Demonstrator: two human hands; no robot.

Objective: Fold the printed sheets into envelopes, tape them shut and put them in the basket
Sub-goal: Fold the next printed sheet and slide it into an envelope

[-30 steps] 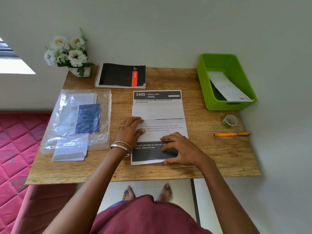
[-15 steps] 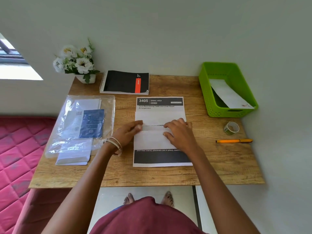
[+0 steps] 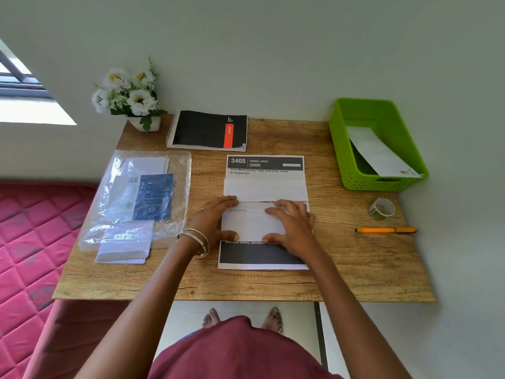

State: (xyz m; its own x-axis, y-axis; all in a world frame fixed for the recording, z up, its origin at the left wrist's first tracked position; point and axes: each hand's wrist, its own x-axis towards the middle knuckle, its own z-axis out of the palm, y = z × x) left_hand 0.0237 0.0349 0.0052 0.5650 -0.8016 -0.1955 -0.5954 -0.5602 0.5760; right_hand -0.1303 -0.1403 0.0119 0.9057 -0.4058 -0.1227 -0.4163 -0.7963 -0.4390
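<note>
A printed sheet (image 3: 264,184) headed "3405 DINING AREA" lies in the middle of the wooden table (image 3: 355,269), with white folded flaps across its middle. My left hand (image 3: 216,217) rests flat on the sheet's left edge, fingers pointing right along the fold. My right hand (image 3: 293,224) presses flat on the lower flap, fingers spread. A green basket (image 3: 344,149) stands at the back right with one folded white envelope (image 3: 379,151) inside. A roll of tape (image 3: 381,208) sits in front of the basket.
An orange pen (image 3: 385,230) lies near the right edge. A clear plastic sleeve (image 3: 136,198) with more papers lies at the left. A black notebook (image 3: 209,129) and a pot of white flowers (image 3: 131,99) stand at the back. A red mattress (image 3: 30,242) lies left of the table.
Both hands lifted the sheet's bottom part, folded it up toward the middle and now press the flap flat; my right hand has slid down over it.
</note>
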